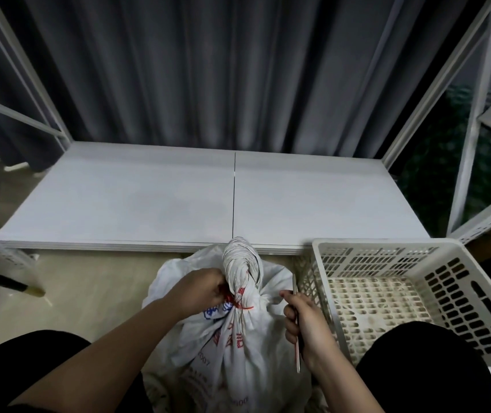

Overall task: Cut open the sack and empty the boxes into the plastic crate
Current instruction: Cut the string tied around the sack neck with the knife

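— Nearest to the camera, what do you see?

— Two knees in black cloth, one at each lower corner, and two bare forearms going forward between them. Between the knees stands the white woven plastic sack with red and blue print, on the beige floor.

— How is the left hand placed?

— It comes from the lower left, with its back up. Its fingers are clenched on the thin red string that ties the neck of the sack, just under the twisted bunch of cloth that stands upright above the knot.

— And the right hand?

— It is just beside the sack, on its right, and apart from the string. The fingers are wrapped around a slim metal cutting tool with a reddish handle. The tool is almost upright, its tip is pointing away from the person. I cannot tell what kind of blade it has.

— Where is the crate?

— The cream perforated plastic crate is on the floor at the right, near the right hand. Nothing lies in it. Behind the sack is a low white board platform, and behind that a dark grey pleated curtain.
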